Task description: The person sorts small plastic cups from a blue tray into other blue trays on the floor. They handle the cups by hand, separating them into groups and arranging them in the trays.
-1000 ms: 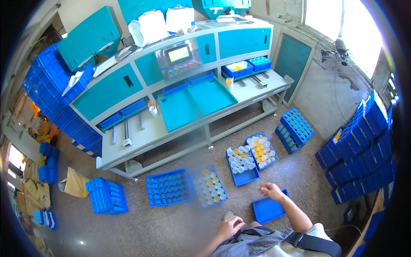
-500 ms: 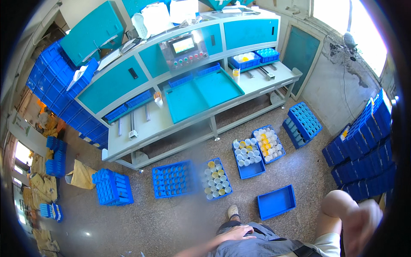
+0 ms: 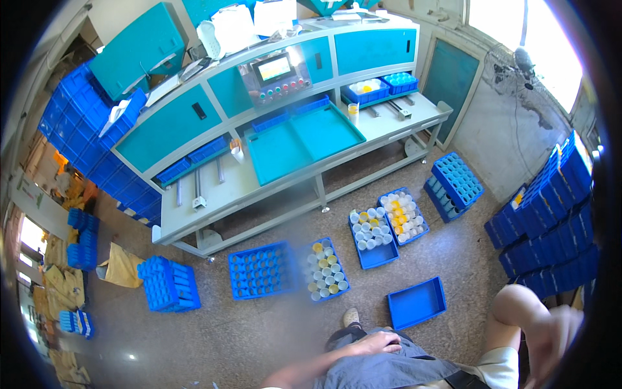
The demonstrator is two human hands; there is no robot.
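My left hand (image 3: 381, 341) lies over the grey cloth on my lap, fingers resting along it and nothing seen in them. At the right rim my bent right arm brings my right hand (image 3: 558, 334) up close to the camera; its fingers are smeared and partly dark, so their shape is unclear. Beyond my lap, an empty blue crate (image 3: 418, 303) sits on the floor, nearest to my left hand. Farther out stand blue crates of white and yellow cups: one crate (image 3: 328, 271), a half-filled crate (image 3: 378, 258) and a fuller crate (image 3: 403, 216).
A long grey workbench (image 3: 240, 185) with a teal tray (image 3: 308, 146) and a control panel (image 3: 275, 76) spans the far side. Blue perforated crates (image 3: 259, 271) stand on the floor at left and right. Tall blue crate stacks (image 3: 544, 227) line the right wall.
My left hand has shifted a little right and up along my lap. My right hand stays raised at the right rim, still blurred. The whole view has drifted slightly.
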